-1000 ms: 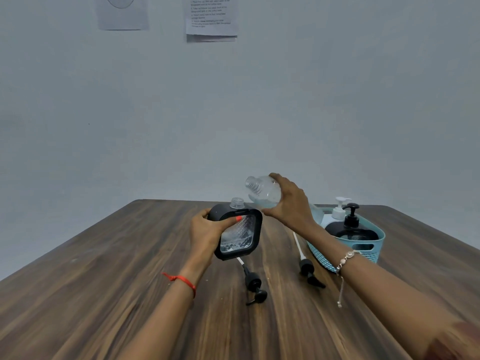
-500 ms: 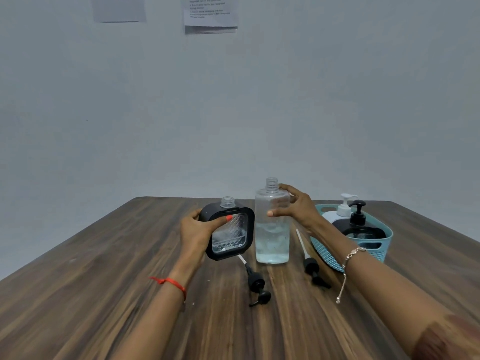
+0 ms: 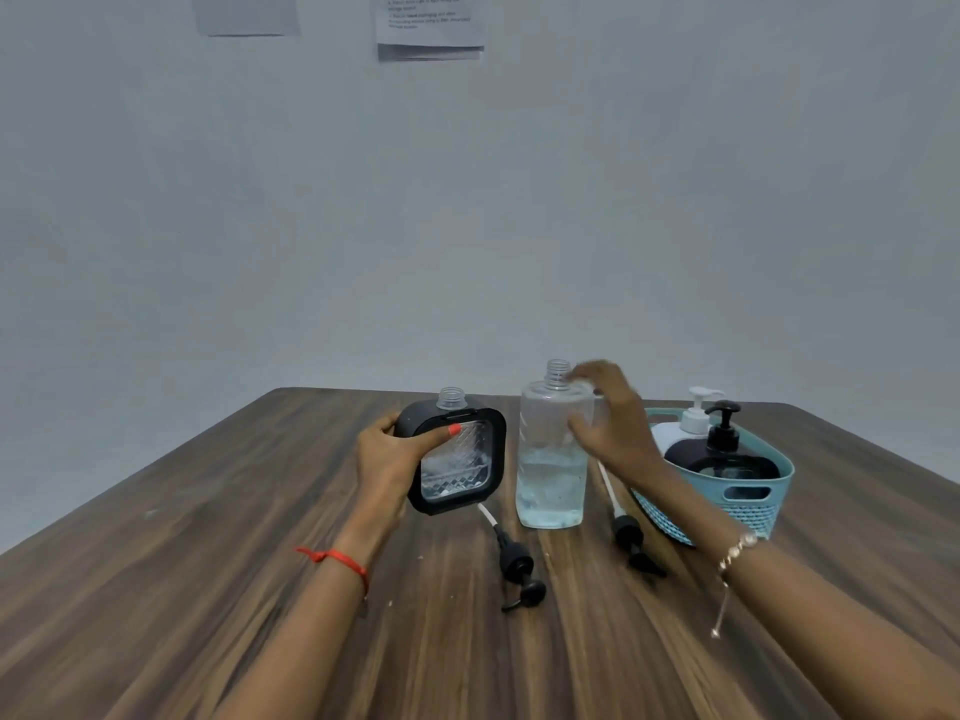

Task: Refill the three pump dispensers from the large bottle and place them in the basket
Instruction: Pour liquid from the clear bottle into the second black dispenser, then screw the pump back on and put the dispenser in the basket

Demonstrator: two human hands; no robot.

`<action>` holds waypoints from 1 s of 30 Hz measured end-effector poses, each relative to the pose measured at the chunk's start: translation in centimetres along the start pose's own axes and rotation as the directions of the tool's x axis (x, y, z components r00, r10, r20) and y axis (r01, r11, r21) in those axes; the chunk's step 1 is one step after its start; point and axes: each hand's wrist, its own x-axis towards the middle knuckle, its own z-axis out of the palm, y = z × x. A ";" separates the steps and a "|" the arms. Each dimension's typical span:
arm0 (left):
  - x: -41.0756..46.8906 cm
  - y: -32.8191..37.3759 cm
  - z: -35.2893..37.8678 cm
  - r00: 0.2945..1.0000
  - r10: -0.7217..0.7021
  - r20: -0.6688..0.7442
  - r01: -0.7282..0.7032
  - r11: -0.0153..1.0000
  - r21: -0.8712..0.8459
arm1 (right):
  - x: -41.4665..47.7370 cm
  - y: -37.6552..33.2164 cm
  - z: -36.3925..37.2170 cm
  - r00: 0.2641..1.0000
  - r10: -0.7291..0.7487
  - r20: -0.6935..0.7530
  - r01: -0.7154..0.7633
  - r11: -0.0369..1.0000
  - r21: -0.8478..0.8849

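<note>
The left grip clasps the square black dispenser, held tilted over the bench. At its 3 o'clock the large bottle stands upright. The right grip is blurred, with fingers spread loose beside the bottle's shoulder; contact unclear.

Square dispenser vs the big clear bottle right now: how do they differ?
Look: the square dispenser has a black frame round a patterned clear window; the large bottle is tall and clear all over.
Pose: the square dispenser is tilted, gripped by the left hand; the large bottle stands upright on the table, with the blurred right hand open beside its shoulder.
Shared: both have bare threaded necks, with no pump fitted.
</note>
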 end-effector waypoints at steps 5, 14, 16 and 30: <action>0.1 0.4 0.4 1.000 0.004 0.003 -0.004 1.000 0.001 | -5.2 -1.0 2.5 0.657 -0.266 0.706 0.495 0.858 -0.137; -0.3 0.8 0.8 1.000 -0.005 0.004 0.005 1.000 0.005 | -5.5 -1.9 3.4 0.611 -0.137 0.780 0.202 0.979 0.014; -0.2 0.9 0.8 1.000 -0.005 0.007 0.005 1.000 -0.002 | -3.9 -2.9 2.0 0.742 -0.053 0.668 -0.017 0.995 0.097; -1.3 1.6 3.1 0.997 0.007 0.082 -0.009 0.999 0.031 | 8.9 -8.1 -3.2 0.970 0.214 0.115 -0.239 0.752 0.614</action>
